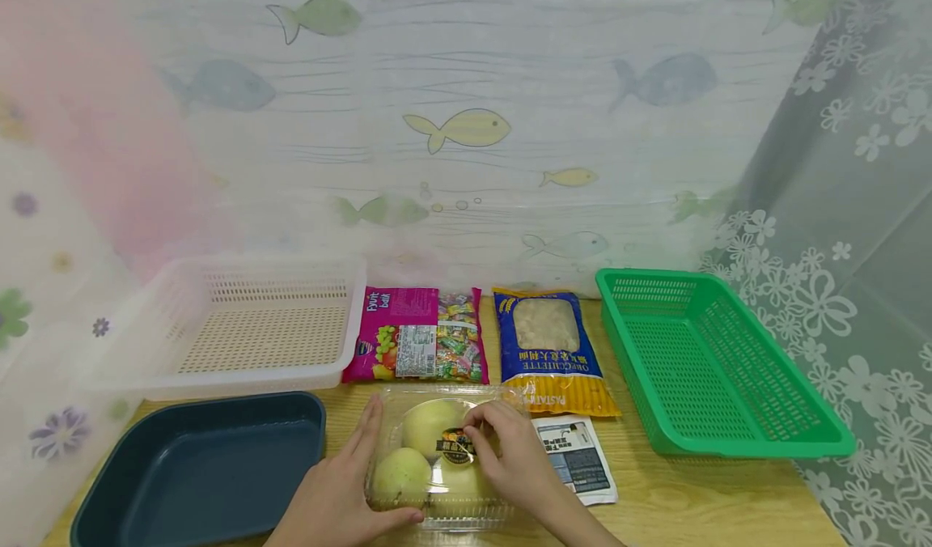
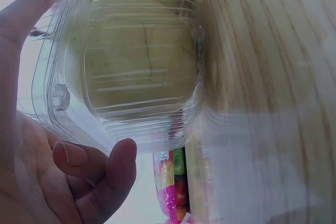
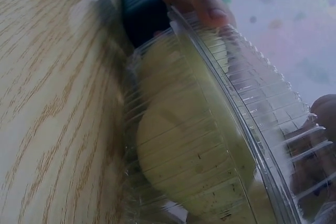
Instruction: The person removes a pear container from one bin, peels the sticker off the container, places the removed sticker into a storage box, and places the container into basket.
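Note:
A clear plastic clamshell box (image 1: 466, 523) of pale yellow-green round fruits (image 1: 402, 476) sits on the table in front of me, its lid down. A black printed sticker (image 1: 456, 447) lies on the lid. My left hand (image 1: 338, 482) holds the box by its left side, with the thumb along the near lid edge; in the left wrist view its fingers (image 2: 122, 156) curl at the box corner. Over the lid, my right hand (image 1: 513, 454) has bent fingers, thumb and index pinching at the sticker's right edge. The ribbed box wall (image 3: 210, 129) fills much of the right wrist view.
Behind the box lie a pink candy bag (image 1: 393, 328) and a blue-and-yellow pasta bag (image 1: 549, 345). A white printed packet (image 1: 582, 462) is to the right. White basket (image 1: 349, 320) and dark blue tray (image 1: 316, 417) stand left, a green basket (image 1: 728, 442) right.

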Motion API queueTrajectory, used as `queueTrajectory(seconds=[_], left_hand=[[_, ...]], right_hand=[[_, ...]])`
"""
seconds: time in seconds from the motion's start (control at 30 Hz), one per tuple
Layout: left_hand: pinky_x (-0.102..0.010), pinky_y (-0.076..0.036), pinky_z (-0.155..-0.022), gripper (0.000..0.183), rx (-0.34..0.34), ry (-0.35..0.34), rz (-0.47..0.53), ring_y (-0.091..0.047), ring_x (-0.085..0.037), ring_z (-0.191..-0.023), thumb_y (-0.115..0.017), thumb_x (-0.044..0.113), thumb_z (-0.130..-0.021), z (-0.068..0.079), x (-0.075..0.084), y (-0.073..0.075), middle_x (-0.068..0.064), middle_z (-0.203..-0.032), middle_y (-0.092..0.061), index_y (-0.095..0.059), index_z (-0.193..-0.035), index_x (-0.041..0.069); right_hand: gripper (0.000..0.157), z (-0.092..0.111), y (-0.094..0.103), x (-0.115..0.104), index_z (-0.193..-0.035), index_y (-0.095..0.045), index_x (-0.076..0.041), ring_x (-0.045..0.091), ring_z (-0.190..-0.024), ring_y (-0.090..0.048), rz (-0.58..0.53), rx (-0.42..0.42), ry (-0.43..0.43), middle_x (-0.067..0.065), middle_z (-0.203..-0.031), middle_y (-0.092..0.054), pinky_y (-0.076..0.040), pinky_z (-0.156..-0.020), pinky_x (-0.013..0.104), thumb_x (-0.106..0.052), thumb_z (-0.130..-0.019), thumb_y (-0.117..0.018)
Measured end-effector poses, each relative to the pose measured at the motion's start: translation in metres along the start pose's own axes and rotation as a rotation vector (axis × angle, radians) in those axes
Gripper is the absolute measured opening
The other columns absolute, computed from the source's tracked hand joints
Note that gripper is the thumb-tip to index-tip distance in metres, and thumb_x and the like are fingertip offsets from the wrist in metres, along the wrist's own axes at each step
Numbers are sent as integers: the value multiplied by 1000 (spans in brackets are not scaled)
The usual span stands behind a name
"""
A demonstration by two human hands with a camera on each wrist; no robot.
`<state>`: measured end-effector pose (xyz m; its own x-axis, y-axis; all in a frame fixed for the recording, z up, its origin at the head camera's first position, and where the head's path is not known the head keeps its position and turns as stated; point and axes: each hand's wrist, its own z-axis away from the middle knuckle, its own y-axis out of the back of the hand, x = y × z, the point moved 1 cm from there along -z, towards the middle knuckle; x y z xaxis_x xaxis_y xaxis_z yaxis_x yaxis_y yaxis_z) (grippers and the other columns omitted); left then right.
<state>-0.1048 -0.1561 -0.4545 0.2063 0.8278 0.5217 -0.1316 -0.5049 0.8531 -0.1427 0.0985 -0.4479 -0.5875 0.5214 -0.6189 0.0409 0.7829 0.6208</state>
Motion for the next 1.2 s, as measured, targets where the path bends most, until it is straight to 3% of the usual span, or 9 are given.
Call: queueTrajectory(seconds=[0.2, 0.4, 0.57, 0.9, 1.2], left_hand=[[-36, -58, -69, 147, 2, 4, 2, -73, -24, -81, -81, 86, -66, 1, 1, 0, -9, -176, -23, -4, -173, 19], [-38, -59, -70, 148, 7, 8, -4, -75, -31, -87, -80, 87, -66, 2, 1, 0, -10, -175, -27, -3, -173, 20], [-39, -59, -70, 149, 10, 10, -11, -75, -32, -88, -80, 87, -65, 2, 1, 0, -11, -174, -29, -4, -173, 19], [-41, -60, -74, 149, 9, 7, 2, -75, -33, -94, -79, 88, -65, 1, 0, -1, -10, -175, -26, -2, -173, 21], [-42, -60, -72, 149, -3, 25, 12, -75, -32, -89, -80, 88, -65, 0, -1, -2, -11, -174, -29, -2, -173, 22]], right_hand=[[17, -1, 0, -3, -106, -75, -8, 1, -82, -58, 11, -1, -54, -10, -90, -69, -55, -75, 23, 2, -92, -77], [17, 0, -1, -2, -91, -75, -14, 2, -81, -58, 59, 8, -30, -11, -89, -70, -54, -74, 23, 2, -88, -80], [20, 1, -2, 0, -89, -74, -16, 3, -79, -58, 77, 25, 17, -12, -87, -70, -52, -73, 23, 0, -84, -83], [20, 0, -1, 1, -91, -73, -18, 2, -80, -55, 15, 0, -57, -15, -87, -68, -51, -73, 25, 1, -89, -78], [24, 1, 0, -1, -91, -72, -20, 1, -80, -56, -42, 22, -99, -16, -88, -66, -52, -73, 24, 3, -89, -79]])
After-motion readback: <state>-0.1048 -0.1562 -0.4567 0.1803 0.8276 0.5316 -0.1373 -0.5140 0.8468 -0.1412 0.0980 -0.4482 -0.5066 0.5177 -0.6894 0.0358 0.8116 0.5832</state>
